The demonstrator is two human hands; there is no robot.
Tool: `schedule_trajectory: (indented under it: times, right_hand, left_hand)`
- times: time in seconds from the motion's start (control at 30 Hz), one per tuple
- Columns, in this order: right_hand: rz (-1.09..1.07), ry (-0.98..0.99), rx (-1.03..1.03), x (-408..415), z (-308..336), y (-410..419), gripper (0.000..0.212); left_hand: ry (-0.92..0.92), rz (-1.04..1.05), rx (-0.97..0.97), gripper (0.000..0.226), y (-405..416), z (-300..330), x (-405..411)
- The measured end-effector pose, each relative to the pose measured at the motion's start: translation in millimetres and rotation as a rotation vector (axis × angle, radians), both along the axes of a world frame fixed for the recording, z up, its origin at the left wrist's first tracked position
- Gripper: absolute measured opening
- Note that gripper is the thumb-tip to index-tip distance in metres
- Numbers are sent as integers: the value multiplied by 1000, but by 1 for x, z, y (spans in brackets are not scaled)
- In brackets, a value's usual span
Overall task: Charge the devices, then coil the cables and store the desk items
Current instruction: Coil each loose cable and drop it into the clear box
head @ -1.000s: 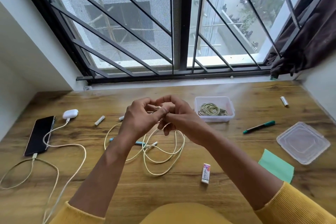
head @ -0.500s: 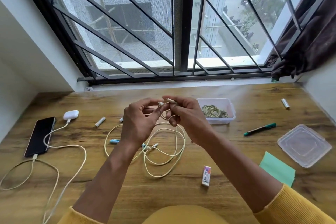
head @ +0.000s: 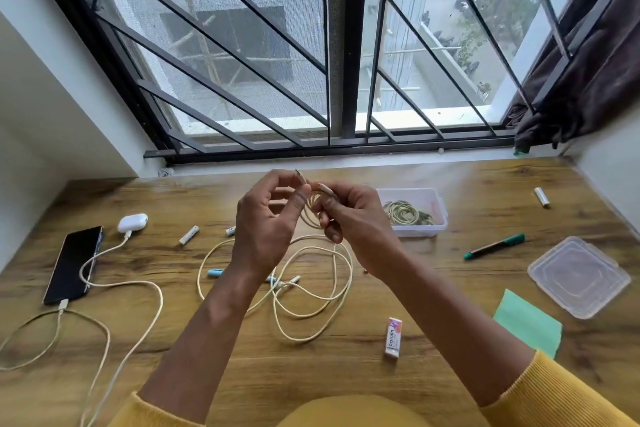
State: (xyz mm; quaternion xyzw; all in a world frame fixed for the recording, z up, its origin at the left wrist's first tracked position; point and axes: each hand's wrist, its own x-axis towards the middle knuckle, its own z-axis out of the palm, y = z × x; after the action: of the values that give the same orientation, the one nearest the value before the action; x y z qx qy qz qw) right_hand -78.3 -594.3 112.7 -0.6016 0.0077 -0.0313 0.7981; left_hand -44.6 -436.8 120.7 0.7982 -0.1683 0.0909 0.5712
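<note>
holding a cream cable (head: pixel 311 288) up above the desk (head: pixel 242 367), both hands pinch it near its plugs, likely so the slack hangs free and can be wound into loops. the left hand (head: pixel 266 229) is closed on 1 plug end, which points up and slightly left; the right hand (head: pixel 349 218) grips the other plug, whose long axis lies nearly level, tip toward the left hand. a few small loops sit between the 2 hands, while the rest trails down and sprawls on the wood below. at far left the phone (head: pixel 74 262) and the earbud case (head: pixel 132 222) each have a cable plugged in, so charging looks set up. the open box (head: pixel 408 230) holding rubber bands waits just beside the right hand.
</note>
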Motion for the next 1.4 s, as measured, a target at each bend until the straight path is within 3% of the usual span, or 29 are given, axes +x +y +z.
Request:
schedule_trajectory:
  times: [0.17,0.33,0.47,0.7,0.9,1.07,1.4]
  right_hand:
    - [31,15,35,-1,-1,-4,28]
    - [143,-27,73,-3,1,-7,29]
    - [198,-69,76,-6,4,-4,29]
    - [203,-115,75,-7,5,-6,30]
    - [117,-94,104,-5,6,-7,29]
    - [86,-70,98,-4,7,-7,28]
    - [85,11,186,-1,12,-2,24]
  left_hand:
    - [123,7,-152,12,1,-3,9]
    - [466,54,-332,18,-5,4,12]
    - [599,74,-320,33,-8,0,15]
    - [480,131,-295,23,-11,4,8]
    - [484,-90,-329,33,-2,4,0]
    - [414,-159,-272,42,4,5,-2]
    - [501,-170,-504,28,7,10,-3]
